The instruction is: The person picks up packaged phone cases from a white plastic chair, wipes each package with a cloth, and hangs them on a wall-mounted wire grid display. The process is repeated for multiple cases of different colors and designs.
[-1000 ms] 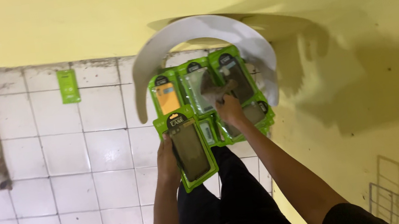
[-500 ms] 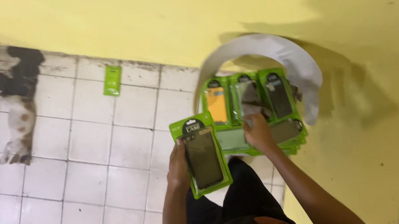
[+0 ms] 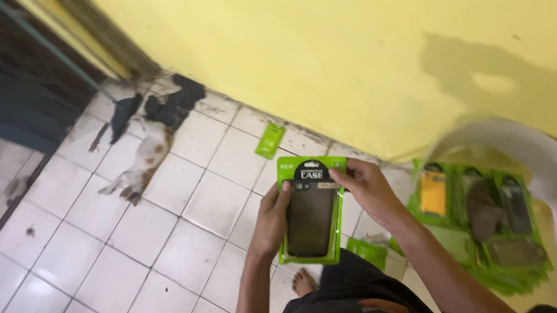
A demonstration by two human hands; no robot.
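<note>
Wall [image 3: 349, 39]: yellow; fills your view from twelve to three o'clock; meets the floor along a dirty seam.
Floor [image 3: 93, 274]: white tiles; runs from seven to ten o'clock; it carries everything, there is no table here.
Cat [image 3: 147, 141]: one; white and black; lying stretched out at ten o'clock beside the wall seam; well apart from your hands.
White sheet [image 3: 545, 164]: one; curved and blurred; at three o'clock, arching over the pile.
Pile of packs [image 3: 488, 222]: green carded phone cases on the floor at four o'clock; about six faces show, one orange and the rest dark; blur hides the exact count.
Held pack [image 3: 310, 209]: one green card with a dark phone case; upright at the centre of your view, raised clear of the floor.
Left hand [image 3: 274, 218]: fingers curled shut along the pack's left edge, thumb on its front.
Right hand [image 3: 365, 188]: fingers closed on the pack's top right corner.
Loose green packs: two; one [image 3: 270, 140] flat on a tile at twelve o'clock near the wall; one [image 3: 366, 251] on the floor just below the held pack.
Progress, as I judge it: one pack is up and in both your hands; the pile and the two strays lie untouched, so most of the handling is left.
</note>
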